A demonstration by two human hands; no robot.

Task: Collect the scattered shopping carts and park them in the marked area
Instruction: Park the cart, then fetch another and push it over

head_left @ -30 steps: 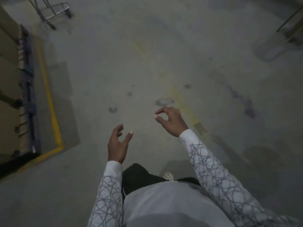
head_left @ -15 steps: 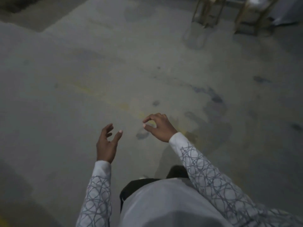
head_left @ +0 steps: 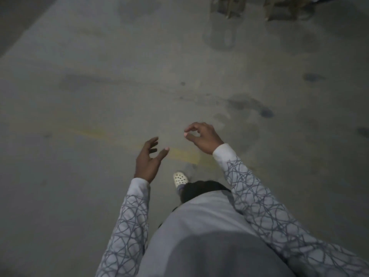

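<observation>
A person crosses a dim concrete floor (head_left: 83,100) with both hands raised and empty. The left hand (head_left: 148,158) is spread wide, thumb apart from the fingers. The right hand (head_left: 203,136) is narrower, thumb and forefinger curled toward each other around nothing.

Over the past second the view swings to the right. The yellow-edged bay along the left side and the metal frame in the far corner both slip out of shot, and a faded yellow line (head_left: 185,154) now runs across the floor just ahead of the pale shoe (head_left: 179,178). A pale frame (head_left: 229,7) and a second frame (head_left: 285,9) sit larger at the top edge than they did half a second ago, so the person appears to be walking toward them. The hands keep the same pose throughout.

No shopping cart can be made out for certain, as the two frames are cut off and blurred. If they are carts, they stand well apart from the hands, with stained floor between. The marked area is out of view. By this reading the person is on the way to fetch something, with nothing gripped yet and the parking still to be done
</observation>
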